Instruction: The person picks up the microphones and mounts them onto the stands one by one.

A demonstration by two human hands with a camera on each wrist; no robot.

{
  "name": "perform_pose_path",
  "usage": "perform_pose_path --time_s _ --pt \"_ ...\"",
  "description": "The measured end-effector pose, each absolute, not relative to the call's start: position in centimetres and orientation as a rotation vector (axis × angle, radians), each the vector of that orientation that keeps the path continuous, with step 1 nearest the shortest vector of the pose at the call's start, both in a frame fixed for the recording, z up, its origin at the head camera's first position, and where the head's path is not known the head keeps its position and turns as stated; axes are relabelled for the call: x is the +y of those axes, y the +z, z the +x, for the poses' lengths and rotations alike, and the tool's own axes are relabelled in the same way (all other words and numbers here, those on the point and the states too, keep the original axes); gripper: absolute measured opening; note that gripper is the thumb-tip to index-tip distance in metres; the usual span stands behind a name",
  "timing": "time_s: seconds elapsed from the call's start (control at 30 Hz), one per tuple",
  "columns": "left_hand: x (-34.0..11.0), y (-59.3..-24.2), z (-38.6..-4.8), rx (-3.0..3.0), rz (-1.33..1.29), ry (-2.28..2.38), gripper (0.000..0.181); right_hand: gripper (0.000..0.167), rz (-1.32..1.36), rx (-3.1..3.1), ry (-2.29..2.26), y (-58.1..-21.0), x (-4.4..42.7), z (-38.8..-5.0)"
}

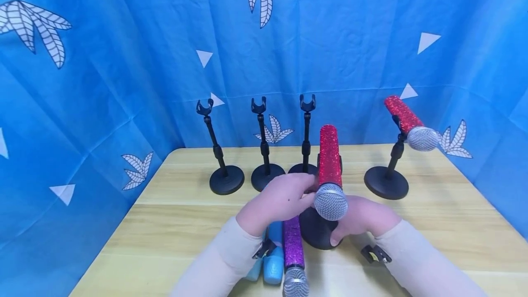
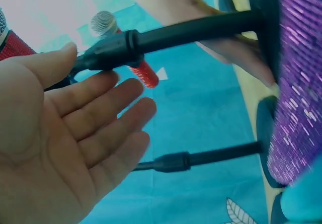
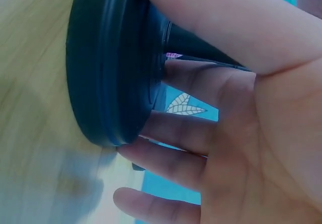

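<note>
The left hand (image 1: 284,196) has its thumb and first finger around the upper part of a black stand (image 1: 315,228), and the other fingers stick out loose. The right hand (image 1: 365,217) is down low, with its thumb and fingers around the round base (image 3: 105,68). So the stand is between the two hands, its long way going up. The red microphone (image 1: 330,159) sits on top, silver end toward the person.

From the head, that microphone hides the pole (image 2: 201,32); the left wrist view shows it well. The right wrist view shows the base's thick edge, but I can't tell if it sits flat.

A purple microphone (image 1: 294,242) lies beside the base on the desk (image 1: 165,242). Three bare stands (image 1: 266,175) are farther back.
</note>
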State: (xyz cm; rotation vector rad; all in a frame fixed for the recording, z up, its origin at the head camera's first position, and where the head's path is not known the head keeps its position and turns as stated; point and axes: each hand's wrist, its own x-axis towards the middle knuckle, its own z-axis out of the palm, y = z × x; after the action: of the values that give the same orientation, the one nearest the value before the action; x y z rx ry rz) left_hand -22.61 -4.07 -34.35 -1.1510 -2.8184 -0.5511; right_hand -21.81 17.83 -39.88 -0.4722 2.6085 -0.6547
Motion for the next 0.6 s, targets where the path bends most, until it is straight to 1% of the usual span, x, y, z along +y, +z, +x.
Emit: perform_pose_path --time_s 0.2,0.33,0.4,0.6 --pt "-4.6 -35.3 -22.6 -2.924 -1.283 -0.352 0.039 0.078 -0.451 2.679 -0.582 -39.2 17.9 -21.2" --pt "-5.0 -36.0 -22.5 -2.984 -1.388 -0.224 0.042 0.067 -0.476 2.752 -0.560 -38.3 17.9 -20.2" --pt "-5.1 -36.2 -22.3 -3.023 -1.429 -0.139 0.047 0.062 -0.492 2.767 -0.552 -37.9 17.8 -19.6" --pt "-5.3 -36.7 -21.9 -3.214 -1.471 -0.011 0.067 0.053 -0.655 2.791 -0.469 -37.5 17.1 -18.4"
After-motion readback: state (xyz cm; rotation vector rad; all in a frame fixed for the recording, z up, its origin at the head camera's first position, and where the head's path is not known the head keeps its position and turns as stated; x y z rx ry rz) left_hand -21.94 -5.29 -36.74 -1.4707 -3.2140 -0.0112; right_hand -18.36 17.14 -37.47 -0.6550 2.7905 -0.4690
